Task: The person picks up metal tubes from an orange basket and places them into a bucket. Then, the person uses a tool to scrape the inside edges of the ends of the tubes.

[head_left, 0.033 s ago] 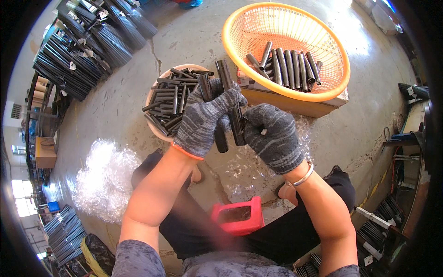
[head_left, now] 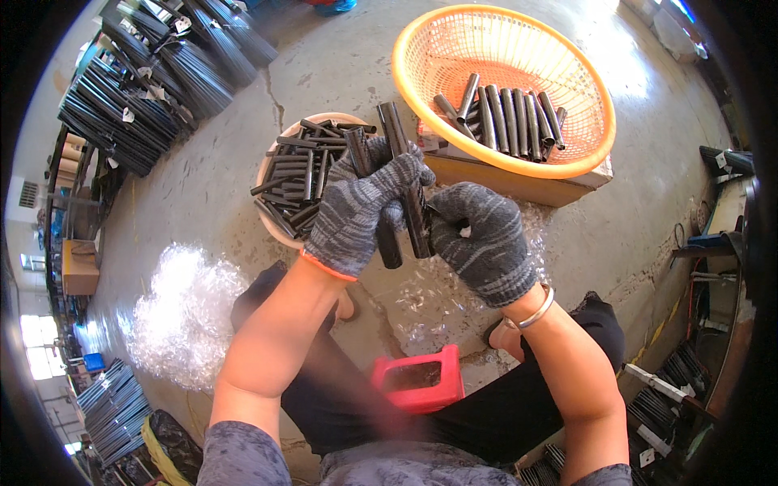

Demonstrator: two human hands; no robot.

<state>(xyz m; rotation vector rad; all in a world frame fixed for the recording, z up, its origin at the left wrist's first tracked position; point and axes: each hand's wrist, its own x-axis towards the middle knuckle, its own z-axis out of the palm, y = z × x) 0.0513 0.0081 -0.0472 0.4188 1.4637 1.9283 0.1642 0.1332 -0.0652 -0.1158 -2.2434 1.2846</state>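
My left hand (head_left: pixel 348 206), in a grey knitted glove with an orange cuff edge, is closed round two dark, shiny tubes. The longer-showing tube (head_left: pixel 419 227) slants up past my thumb, while the other tube (head_left: pixel 358 150) lies beside it, partly covered by my fingers. Close against the right side of the first tube is my gloved right hand (head_left: pixel 484 243), its thumb and fingers pinched together. What they grip, if anything, is too small to make out. A small white spot shows on this glove.
Beyond my left hand stands a round tub (head_left: pixel 265 174) of short dark tubes. An orange basket (head_left: pixel 421 97) with several tubes rests on a cardboard box (head_left: pixel 519 185). Clear plastic film (head_left: pixel 182 316) is heaped at left; a red stool (head_left: pixel 417 397) is between my legs. Rod bundles (head_left: pixel 121 113) stand far left.
My right hand has shifted very slightly to the right. Both tubes stay in my left hand, almost unmoved.
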